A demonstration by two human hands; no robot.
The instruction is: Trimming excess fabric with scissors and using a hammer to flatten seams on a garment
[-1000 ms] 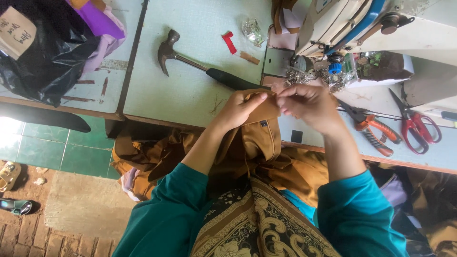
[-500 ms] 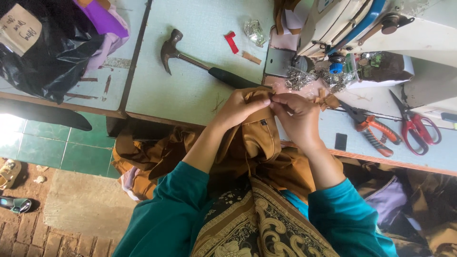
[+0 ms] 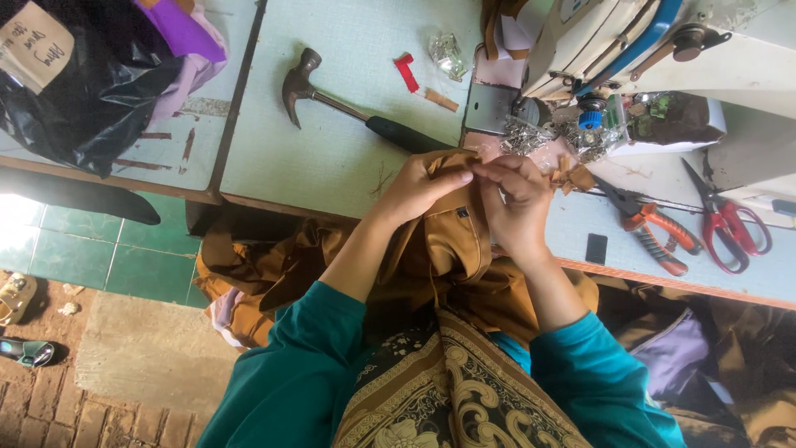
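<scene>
Here the brown garment (image 3: pixel 452 241) runs lengthwise from the person's lap up to the near edge of the pale green table (image 3: pixel 332 158), its long axis close to vertical in the head view, with the upper end pointing toward the sewing machine (image 3: pixel 663 50). That upper end is where both hands meet. The left hand (image 3: pixel 427 184) is closed over the top fold of the cloth from the left, fingers curled tight on it. The right hand (image 3: pixel 518 203) pinches the same edge from the right, thumb and fingertips pressed together on the fabric, so the two grips nearly touch. The bulk of the garment hangs below the hands, between the teal sleeves, and spills off to the left under the table edge.

A hammer (image 3: pixel 352 112) lies on the table just left of the left hand, head away from the person. Orange-handled pliers (image 3: pixel 651 228) and red-handled scissors (image 3: pixel 730 220) lie to the right of the right hand. A black bag (image 3: pixel 83 91) sits at the far left.
</scene>
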